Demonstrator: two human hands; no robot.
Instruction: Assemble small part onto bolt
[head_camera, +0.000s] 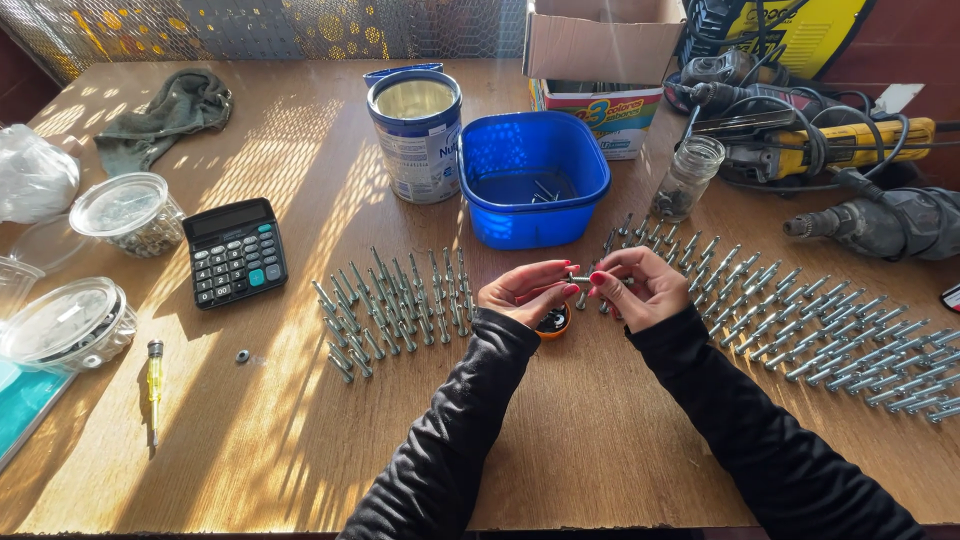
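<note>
My left hand (527, 291) and my right hand (637, 287) meet over the middle of the wooden table (560, 450), pinching one metal bolt (580, 279) between their fingertips. Under my left hand sits a small orange cap (553, 325) with dark parts in it. Rows of upright bolts (395, 305) stand to the left of my hands. Many more bolts (830, 330) lie in rows to the right. Both arms wear black sleeves.
A blue plastic tub (533, 178) with a few bolts stands behind my hands, beside an open tin can (415, 133) and a glass jar (689, 177). A calculator (235, 251), lidded plastic containers (128, 212), a yellow screwdriver (154, 385) lie left; power drills (870, 222) right.
</note>
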